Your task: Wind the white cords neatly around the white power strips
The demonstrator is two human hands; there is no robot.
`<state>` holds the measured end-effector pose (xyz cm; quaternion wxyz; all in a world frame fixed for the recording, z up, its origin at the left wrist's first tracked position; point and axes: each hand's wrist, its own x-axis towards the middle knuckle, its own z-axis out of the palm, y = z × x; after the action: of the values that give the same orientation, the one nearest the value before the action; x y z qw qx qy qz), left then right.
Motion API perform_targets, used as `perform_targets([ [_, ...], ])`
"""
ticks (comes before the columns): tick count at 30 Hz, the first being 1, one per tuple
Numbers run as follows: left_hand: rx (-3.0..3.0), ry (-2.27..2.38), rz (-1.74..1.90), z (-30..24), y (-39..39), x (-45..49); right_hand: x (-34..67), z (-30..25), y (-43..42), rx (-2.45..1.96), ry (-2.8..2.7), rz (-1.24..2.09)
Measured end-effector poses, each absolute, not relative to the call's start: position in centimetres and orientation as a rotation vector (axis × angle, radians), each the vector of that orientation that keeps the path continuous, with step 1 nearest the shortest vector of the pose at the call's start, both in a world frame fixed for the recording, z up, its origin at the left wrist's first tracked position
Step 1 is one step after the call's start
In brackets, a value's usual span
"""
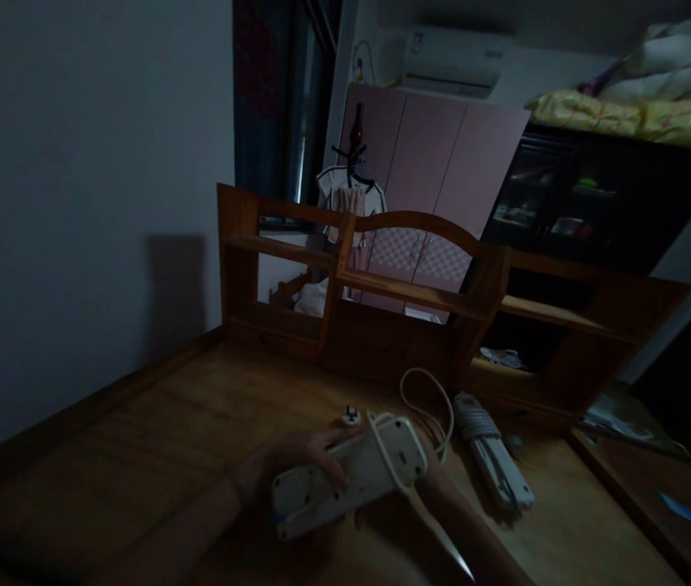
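Note:
A white power strip (351,476) is tilted above the wooden desk, its screwed underside facing up. My left hand (312,456) is closed around its left part, thumb across the underside. My right hand (434,472) is behind the strip's right end; its fingers are hidden, so their grip is unclear. A white cord (389,456) crosses the strip near that end and runs down over my right forearm. More of the cord (443,399) lies in loops on the desk. Its plug (351,416) rests just beyond the strip, prongs up.
A second power strip (495,464), cord wrapped around one end, lies to the right on the desk (198,423). A wooden shelf unit (406,281) stands along the desk's back. A wall (94,203) borders the left side. At far right lies a blue piece (685,511).

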<state>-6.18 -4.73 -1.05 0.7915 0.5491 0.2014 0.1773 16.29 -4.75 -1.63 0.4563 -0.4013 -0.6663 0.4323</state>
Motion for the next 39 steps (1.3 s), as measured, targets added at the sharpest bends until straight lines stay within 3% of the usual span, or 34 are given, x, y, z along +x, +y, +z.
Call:
perform_targets([
  [5, 1.136, 0.329, 0.597, -0.9, -4.2, -5.9, 16.7, -3.7, -3.7, -1.059, -1.661, 1.090],
  [9, 1.138, 0.369, 0.698, -1.9, -3.0, -5.8, 16.7, -3.4, -3.4, -1.076, -1.759, 0.901],
  [16, 1.042, 0.573, 0.932, -2.1, -2.1, -5.7, 16.9, -2.2, -4.8, -1.181, -1.955, 0.365],
  [24, 1.108, 0.802, 1.206, -1.5, -1.7, -5.8, 19.3, 2.1, -6.1, -1.127, -2.327, -0.497],
  [30, 1.268, 1.117, 1.447, -1.3, -1.7, -5.7, 21.0, 3.9, -6.9, -1.030, -2.251, -0.560],
  [39, 1.285, 0.981, 1.174, -1.1, -3.5, -3.7, 20.4, 4.3, -8.7, -0.785, -2.209, -0.672],
])
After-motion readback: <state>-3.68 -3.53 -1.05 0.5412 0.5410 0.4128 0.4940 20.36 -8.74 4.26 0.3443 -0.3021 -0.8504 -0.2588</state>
